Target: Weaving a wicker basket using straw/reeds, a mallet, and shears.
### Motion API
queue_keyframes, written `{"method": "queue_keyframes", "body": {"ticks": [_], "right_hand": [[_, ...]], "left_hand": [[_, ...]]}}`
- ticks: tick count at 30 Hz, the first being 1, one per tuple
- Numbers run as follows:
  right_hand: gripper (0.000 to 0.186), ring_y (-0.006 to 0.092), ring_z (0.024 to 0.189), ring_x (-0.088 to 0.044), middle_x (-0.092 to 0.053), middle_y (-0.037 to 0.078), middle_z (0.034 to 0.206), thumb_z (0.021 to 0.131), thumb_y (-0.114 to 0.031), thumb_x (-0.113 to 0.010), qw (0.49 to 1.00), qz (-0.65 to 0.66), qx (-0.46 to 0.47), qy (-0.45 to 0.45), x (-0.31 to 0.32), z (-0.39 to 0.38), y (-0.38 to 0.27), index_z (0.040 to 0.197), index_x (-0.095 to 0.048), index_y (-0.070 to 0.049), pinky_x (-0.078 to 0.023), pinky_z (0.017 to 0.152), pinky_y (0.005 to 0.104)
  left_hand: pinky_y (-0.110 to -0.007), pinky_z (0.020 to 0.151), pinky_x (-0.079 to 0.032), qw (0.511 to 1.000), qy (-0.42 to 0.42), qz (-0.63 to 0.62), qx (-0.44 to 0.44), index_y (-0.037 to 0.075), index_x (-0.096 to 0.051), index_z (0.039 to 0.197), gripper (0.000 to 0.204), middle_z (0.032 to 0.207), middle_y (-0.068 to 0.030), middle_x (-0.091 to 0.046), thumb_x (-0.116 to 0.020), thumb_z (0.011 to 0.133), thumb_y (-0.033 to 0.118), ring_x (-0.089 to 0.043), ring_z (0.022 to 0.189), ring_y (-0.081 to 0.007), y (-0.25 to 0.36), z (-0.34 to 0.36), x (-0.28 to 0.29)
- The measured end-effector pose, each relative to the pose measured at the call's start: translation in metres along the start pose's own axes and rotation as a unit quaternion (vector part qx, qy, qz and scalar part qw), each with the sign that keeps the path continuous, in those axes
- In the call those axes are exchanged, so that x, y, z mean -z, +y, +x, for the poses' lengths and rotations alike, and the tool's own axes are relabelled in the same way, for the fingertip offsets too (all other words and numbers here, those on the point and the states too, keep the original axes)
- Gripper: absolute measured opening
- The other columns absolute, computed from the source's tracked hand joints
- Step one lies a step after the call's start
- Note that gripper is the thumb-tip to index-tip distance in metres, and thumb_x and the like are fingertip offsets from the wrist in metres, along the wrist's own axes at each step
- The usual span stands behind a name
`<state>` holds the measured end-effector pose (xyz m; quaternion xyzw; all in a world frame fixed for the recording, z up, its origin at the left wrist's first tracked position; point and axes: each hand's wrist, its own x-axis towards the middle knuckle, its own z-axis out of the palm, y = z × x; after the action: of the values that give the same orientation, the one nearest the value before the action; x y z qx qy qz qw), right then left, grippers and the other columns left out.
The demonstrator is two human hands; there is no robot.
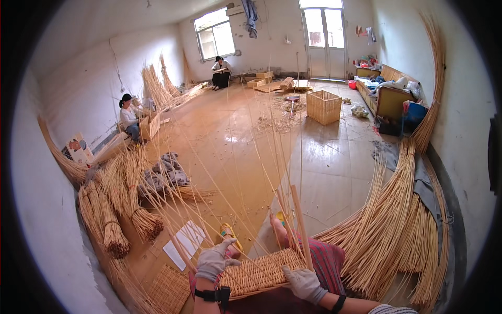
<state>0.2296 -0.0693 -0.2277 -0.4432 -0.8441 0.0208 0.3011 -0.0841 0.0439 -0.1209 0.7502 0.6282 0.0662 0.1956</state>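
Tan rectangular woven-wicker panel [259,273] lay on red-grey striped lap cloth [327,255], weave seemingly done; long pale wicker rods [301,226] stood unwoven, prob. left to do. White-gloved R hand [305,285] gripped panel's near-R edge w/ fingers; white-gloved L hand [213,262] was at L edge, fingers' grip unclear.

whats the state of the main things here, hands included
Woven panel: flat, long rods rising from its edges
Left hand: gloved, at the panel's left end, grip unclear
Right hand: gloved, gripping the panel's near right corner
Square basket: upright, open-topped
White paper: lying on floor
Double door: looks shut
Stick bundle: fanned out
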Motion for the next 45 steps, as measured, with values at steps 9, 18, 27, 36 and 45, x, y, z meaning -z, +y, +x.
{"method": "queue_keyframes", "body": {"ticks": [9,18,27,36,45], "right_hand": [[0.073,0.0285,0.082,-0.069,-0.070,0.010,0.091,0.083,-0.030,-0.074,1.000,0.014,-0.015,0.015,-0.008,-0.003,-0.002,0.144,-0.050,0.001,-0.054,0.078,0.0401],[0.072,0.0296,0.079,-0.069,-0.069,0.011,0.090,0.083,-0.029,-0.075,0.999,-0.002,-0.035,-0.005,-0.008,0.002,-0.003,0.143,-0.050,0.002,-0.054,0.075,0.0417],[0.076,0.0295,0.079,-0.068,-0.068,0.011,0.090,0.084,-0.031,-0.074,1.000,0.006,-0.025,0.017,-0.015,-0.003,0.000,0.147,-0.046,0.002,-0.053,0.075,0.0420],[0.075,0.0286,0.086,-0.071,-0.073,0.009,0.098,0.083,-0.031,-0.077,0.997,-0.009,-0.062,-0.037,-0.011,-0.004,-0.002,0.144,-0.048,0.002,-0.054,0.080,0.0424],[0.073,0.0309,0.084,-0.069,-0.071,0.012,0.096,0.084,-0.030,-0.074,0.999,0.025,-0.046,0.004,-0.012,-0.003,0.000,0.145,-0.049,0.002,-0.054,0.080,0.0431]], "left_hand": [[-0.040,0.083,-0.054,0.999,0.036,-0.003,-0.007,0.026,-0.058,0.139,0.088,0.105,-0.0088,-0.075,-0.084,0.062,0.060,-0.071,0.092,-0.0308,0.018,-0.012,0.011],[-0.034,0.069,-0.054,0.998,0.053,-0.020,-0.014,0.026,-0.061,0.138,0.087,0.087,0.0010,-0.072,-0.092,0.058,0.040,-0.066,0.073,-0.0153,0.020,-0.012,0.011],[-0.040,0.076,-0.054,0.996,0.073,-0.030,-0.043,0.031,-0.056,0.143,0.098,0.090,-0.0079,-0.072,-0.088,0.055,0.056,-0.069,0.082,-0.0284,0.005,-0.005,-0.001],[-0.035,0.067,-0.054,0.995,0.081,-0.029,-0.040,0.022,-0.060,0.141,0.084,0.080,-0.0011,-0.064,-0.090,0.063,0.033,-0.062,0.071,-0.0163,0.020,-0.014,0.005],[-0.035,0.068,-0.055,0.979,0.080,-0.180,-0.047,0.024,-0.060,0.141,0.082,0.084,-0.0008,-0.062,-0.089,0.065,0.033,-0.062,0.072,-0.0172,0.007,-0.005,-0.009]]}}
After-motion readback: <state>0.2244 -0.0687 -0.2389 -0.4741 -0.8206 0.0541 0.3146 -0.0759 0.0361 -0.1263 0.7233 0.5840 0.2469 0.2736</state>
